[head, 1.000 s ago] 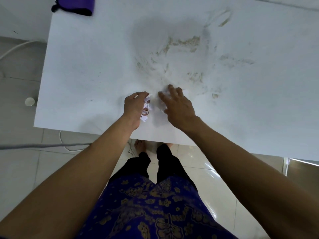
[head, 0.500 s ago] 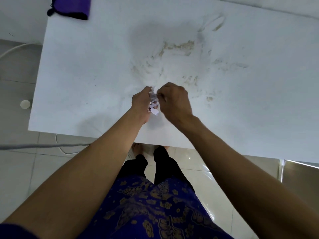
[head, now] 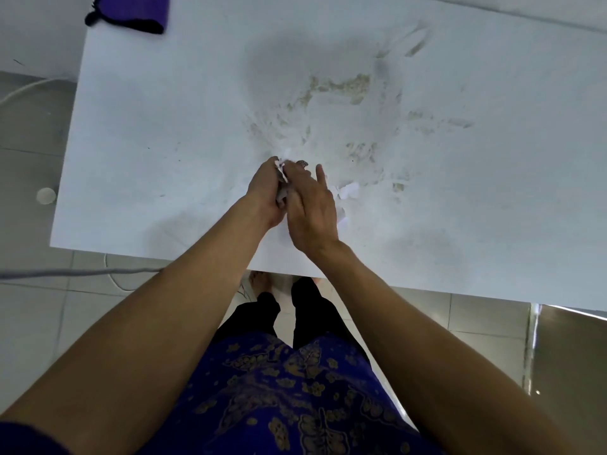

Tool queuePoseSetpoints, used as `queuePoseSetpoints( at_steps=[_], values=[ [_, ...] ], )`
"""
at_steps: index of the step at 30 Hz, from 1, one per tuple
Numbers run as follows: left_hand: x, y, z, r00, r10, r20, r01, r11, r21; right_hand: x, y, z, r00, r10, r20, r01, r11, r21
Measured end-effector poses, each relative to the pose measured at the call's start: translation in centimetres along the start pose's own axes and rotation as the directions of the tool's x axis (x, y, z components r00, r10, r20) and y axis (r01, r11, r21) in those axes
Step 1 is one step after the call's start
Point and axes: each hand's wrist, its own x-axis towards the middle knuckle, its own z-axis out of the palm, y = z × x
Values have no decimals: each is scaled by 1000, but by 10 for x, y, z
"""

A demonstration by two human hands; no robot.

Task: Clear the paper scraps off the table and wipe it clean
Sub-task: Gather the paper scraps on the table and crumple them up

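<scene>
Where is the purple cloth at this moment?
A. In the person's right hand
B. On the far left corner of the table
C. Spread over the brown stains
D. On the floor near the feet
B: the purple cloth lies on the far left corner of the white table, away from both hands and from the brown stains.

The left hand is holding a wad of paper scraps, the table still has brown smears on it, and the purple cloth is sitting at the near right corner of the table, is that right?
Not quite. The head view shows the purple cloth at the far left corner of the table, not the near right. The rest holds: the left hand grips a wad of paper scraps, and brown smears remain.
</scene>
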Motion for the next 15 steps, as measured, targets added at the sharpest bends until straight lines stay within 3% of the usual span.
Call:
queuePoseSetpoints(
  at_steps=[6, 10, 15],
  values=[
    [2, -5, -7, 998, 47, -43, -46, 998, 39, 7, 5, -9, 1000, -16, -17, 17, 997, 80],
    [4, -5, -5, 990, 113, -88, -101, 987, 128, 15, 12, -4, 981, -72, -179, 82, 995, 50],
    [5, -7, 4, 976, 122, -183, -84, 976, 202, 12, 16, -1, 983, 34, -178, -2, 984, 176]
  ],
)
